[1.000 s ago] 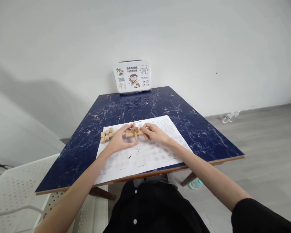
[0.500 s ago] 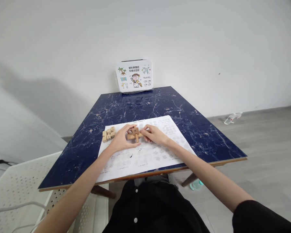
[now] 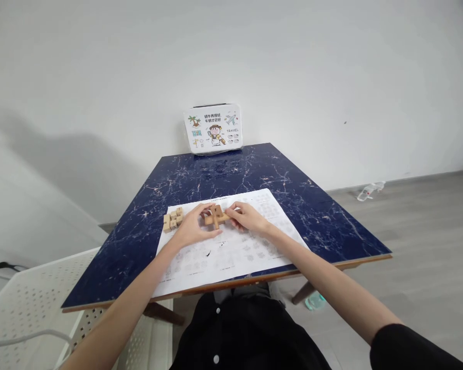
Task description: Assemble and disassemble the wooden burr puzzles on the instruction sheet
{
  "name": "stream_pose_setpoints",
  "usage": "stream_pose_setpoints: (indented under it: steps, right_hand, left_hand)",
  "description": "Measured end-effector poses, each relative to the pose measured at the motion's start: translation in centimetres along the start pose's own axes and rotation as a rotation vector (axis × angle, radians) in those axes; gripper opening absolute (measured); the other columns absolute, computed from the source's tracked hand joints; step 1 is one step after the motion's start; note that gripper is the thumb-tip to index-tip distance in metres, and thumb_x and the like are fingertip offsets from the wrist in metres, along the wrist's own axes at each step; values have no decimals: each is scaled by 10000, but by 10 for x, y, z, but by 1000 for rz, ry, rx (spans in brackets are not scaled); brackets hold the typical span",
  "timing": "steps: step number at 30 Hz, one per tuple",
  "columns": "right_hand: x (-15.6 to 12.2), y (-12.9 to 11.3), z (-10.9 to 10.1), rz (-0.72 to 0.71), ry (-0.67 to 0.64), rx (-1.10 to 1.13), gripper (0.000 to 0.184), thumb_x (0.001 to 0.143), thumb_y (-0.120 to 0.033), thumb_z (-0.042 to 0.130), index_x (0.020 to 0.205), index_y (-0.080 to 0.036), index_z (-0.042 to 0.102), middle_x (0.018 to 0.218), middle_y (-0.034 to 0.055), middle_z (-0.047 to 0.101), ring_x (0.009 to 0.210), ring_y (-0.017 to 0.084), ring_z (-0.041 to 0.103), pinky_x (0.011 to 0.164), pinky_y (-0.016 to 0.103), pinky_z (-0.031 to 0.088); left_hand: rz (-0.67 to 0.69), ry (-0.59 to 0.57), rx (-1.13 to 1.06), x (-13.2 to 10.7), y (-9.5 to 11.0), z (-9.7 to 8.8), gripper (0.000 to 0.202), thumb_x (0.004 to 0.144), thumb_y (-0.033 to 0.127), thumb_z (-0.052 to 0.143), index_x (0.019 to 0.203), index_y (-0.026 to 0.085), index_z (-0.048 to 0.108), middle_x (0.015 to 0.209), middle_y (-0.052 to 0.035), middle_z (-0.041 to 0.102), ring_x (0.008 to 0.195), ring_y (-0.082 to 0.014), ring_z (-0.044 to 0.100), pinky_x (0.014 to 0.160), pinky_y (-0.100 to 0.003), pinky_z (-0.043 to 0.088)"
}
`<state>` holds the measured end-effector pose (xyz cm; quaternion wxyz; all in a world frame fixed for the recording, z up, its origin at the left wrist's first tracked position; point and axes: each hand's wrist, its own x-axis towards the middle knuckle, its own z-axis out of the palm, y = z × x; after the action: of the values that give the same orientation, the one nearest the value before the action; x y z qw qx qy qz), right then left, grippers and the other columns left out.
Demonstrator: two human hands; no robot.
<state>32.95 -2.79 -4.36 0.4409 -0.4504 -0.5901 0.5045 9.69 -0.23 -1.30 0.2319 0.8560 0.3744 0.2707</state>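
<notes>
A wooden interlocking puzzle [image 3: 216,217] of crossed bars rests on a white printed sheet [image 3: 231,252] on the dark blue marble table [image 3: 316,216]. My left hand [image 3: 193,228] grips its left end with the fingers curled round it. My right hand [image 3: 247,218] pinches its right end. To the left of my left hand, loose wooden puzzle pieces [image 3: 173,219] lie in a small cluster at the sheet's edge.
A white illustrated tin [image 3: 213,128] stands against the wall at the table's far edge. A white perforated chair [image 3: 31,298] is at my lower left. A plastic bottle [image 3: 368,190] lies on the grey floor at the right.
The crossed piece on top of the puzzle has turned between my hands, which stay on the two ends. The view has tilted slightly.
</notes>
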Motion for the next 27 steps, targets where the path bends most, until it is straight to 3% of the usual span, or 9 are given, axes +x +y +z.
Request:
stream_pose_setpoints:
  steps: [13,17,20,23,27]
  right_hand:
    - [2,0,-8,-7,173,15,318,974,-502,607,827,-234,519,549,-66,550,450,103,464,437,216,378]
    - [1,0,-11,-18,232,9,369,971,-563,581,805,-247,490,553,-61,535,452,114,455,457,238,381]
    - [0,0,-12,-14,267,-7,391,968,-597,578,801,-256,484,558,-53,537,449,127,456,460,254,375]
    - [0,0,-12,-12,280,-29,377,976,-579,574,801,-255,491,561,-45,552,450,132,464,472,261,385]
    - [0,1,-10,-11,289,-66,331,993,-523,555,811,-250,507,559,-46,569,459,130,480,490,255,396]
  left_hand:
    - [-24,138,-10,-2,-3,-3,796,769,476,837,1443,254,478,1402,-117,644,1078,-253,679,964,-447,572]
    - [-42,299,78,-1,-6,-6,765,773,486,839,1417,251,501,1320,-108,660,1049,-258,665,933,-433,564]
    - [-36,371,266,-1,-10,-11,750,762,516,843,1393,242,542,1271,-111,658,1091,-302,635,985,-480,524]
    - [4,344,474,-3,-14,-15,770,744,556,840,1391,233,575,1297,-135,665,1206,-379,574,1077,-559,436]
    - [-13,265,589,-3,-19,-15,750,745,638,796,1347,219,640,1257,-156,703,1221,-422,544,1076,-598,398]
